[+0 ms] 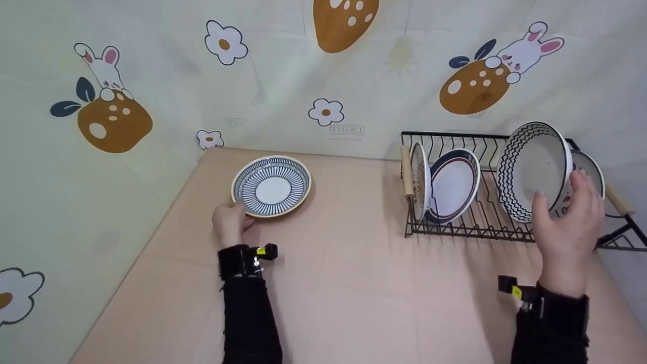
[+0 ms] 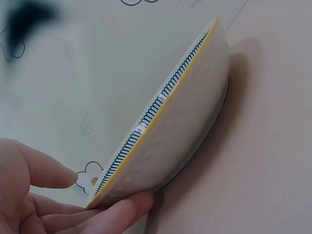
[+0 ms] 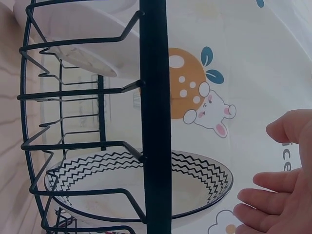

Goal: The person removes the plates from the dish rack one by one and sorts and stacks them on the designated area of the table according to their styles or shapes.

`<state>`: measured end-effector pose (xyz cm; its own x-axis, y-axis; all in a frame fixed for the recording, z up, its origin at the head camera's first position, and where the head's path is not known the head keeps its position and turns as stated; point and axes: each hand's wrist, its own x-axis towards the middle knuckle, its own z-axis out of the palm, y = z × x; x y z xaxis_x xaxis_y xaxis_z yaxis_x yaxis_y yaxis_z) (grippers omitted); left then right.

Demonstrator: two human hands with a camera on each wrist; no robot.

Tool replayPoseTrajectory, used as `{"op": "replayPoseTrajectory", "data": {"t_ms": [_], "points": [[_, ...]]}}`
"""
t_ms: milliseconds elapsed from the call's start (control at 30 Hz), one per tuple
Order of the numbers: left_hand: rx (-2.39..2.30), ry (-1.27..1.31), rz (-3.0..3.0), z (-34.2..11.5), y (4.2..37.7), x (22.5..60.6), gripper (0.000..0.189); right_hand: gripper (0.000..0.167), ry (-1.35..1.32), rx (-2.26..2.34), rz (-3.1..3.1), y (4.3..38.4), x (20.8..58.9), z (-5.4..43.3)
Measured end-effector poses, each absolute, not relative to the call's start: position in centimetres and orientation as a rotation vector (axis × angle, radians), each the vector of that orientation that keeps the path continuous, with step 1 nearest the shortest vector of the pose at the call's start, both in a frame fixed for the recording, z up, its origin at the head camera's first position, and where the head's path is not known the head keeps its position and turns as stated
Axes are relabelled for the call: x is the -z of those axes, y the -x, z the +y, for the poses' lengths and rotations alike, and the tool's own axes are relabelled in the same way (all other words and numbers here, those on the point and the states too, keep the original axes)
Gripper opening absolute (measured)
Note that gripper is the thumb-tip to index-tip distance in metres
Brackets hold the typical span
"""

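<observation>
A round dish with blue radial stripes and a yellowish rim is at the left side of the table. At its near left edge is my left hand. The left wrist view shows fingers touching the dish's pale underside, while the thumb stands slightly apart from the rim. On the right, a white bowl with black zigzag bands leans upright in a black wire dish rack. My right hand is beside that bowl, thumb and fingers spread; a gap separates them from it in the right wrist view.
Towards the rack's left end stand a plate edge-on and a white plate with a dark blue rim. Another patterned dish sits behind the zigzag bowl. Wooden handles flank the rack. A printed curtain closes the back.
</observation>
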<state>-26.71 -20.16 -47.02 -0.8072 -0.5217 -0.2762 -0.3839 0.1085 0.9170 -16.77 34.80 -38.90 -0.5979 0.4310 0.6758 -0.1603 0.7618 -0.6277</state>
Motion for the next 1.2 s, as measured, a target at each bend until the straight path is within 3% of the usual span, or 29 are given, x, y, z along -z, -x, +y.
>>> {"op": "replayPoseTrajectory", "data": {"t_ms": [200, 500, 1200], "points": [[1.462, -0.826, -2.407, -20.2, 26.5, 46.2, 0.036, 0.056, 0.211, -0.841, -2.063, 16.8, 39.0, 34.9], [1.401, -0.783, -2.404, -19.6, 26.9, 45.4, 0.058, 0.063, 0.262, -0.860, -2.125, 17.0, 38.8, 35.2], [1.354, -0.587, -2.278, -17.8, 27.3, 44.9, 0.062, 0.072, 0.357, -0.848, -2.325, 18.2, 37.8, 37.0]]}}
